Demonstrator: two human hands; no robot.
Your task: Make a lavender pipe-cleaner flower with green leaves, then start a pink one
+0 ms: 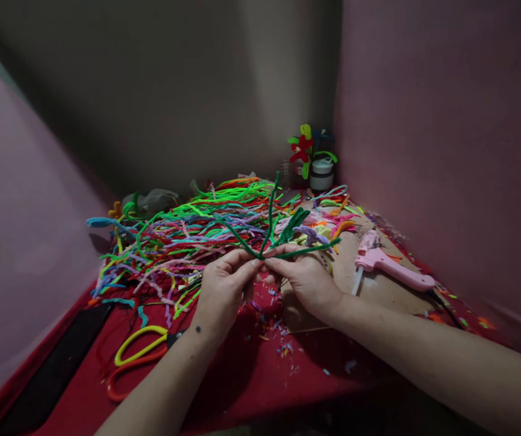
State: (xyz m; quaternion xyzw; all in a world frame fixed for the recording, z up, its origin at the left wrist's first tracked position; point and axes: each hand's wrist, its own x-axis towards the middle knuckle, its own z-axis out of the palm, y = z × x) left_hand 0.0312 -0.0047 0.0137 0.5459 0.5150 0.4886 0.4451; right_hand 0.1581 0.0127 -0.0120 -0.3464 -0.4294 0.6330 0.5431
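My left hand (228, 289) and my right hand (308, 280) meet above the front of the table, each closed in a pinch on dark green pipe cleaners (270, 221). These join at my fingertips and fan out: one points up, one to the upper left, one to the right. Just beyond my right hand lies a bundle of looped dark green pipe cleaners (294, 225). A broad heap of many-coloured pipe cleaners (206, 212) spreads behind my left hand. My fingers hide the joint itself.
Scissors (140, 357) with yellow and orange handles lie beside my left forearm, near a black flat object (56, 369). On a brown board (378, 297) to the right rests a pink glue gun (385, 263). Pipe-cleaner flowers (301, 148) and a white jar (321, 174) stand behind.
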